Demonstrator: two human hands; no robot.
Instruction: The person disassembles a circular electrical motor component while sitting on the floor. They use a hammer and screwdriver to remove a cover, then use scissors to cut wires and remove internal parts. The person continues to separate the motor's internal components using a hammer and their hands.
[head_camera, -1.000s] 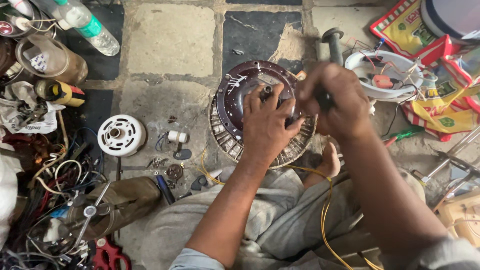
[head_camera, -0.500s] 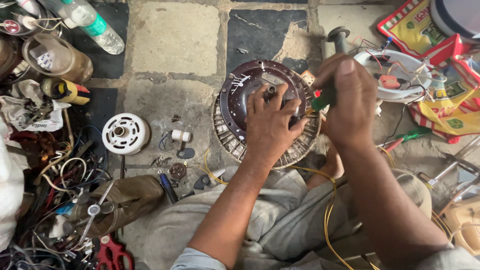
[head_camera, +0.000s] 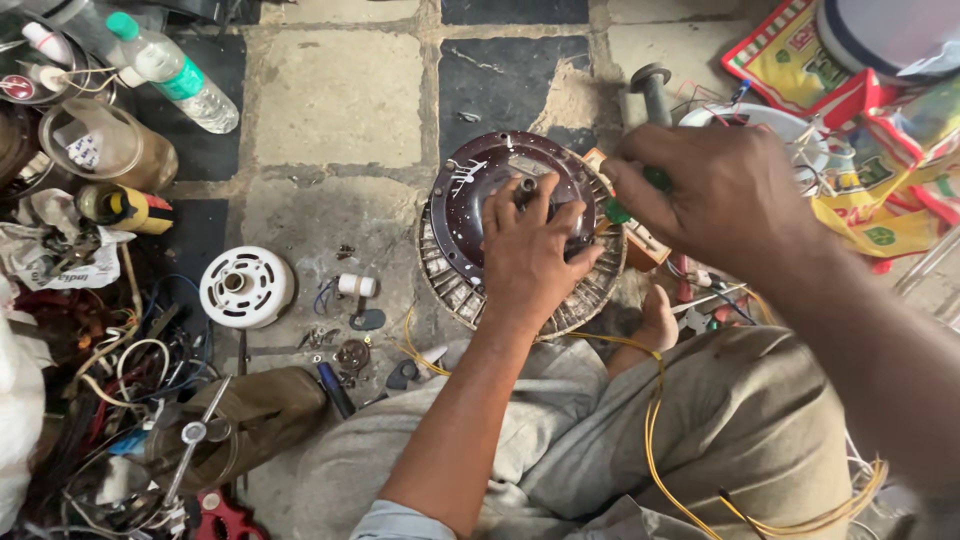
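Tiled floor (head_camera: 340, 90): white disc (head_camera: 246, 287), water bottle (head_camera: 170, 72) flank motor (head_camera: 470, 200).

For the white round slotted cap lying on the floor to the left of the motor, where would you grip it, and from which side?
Grip the white round cap across its outer rim, coming straight down from above. It lies flat on the stone floor with its face up, so only the rim gives opposing surfaces, and the central hole looks too small for fingers. Its near and left sides are crowded by wires; the far side looks clearer.
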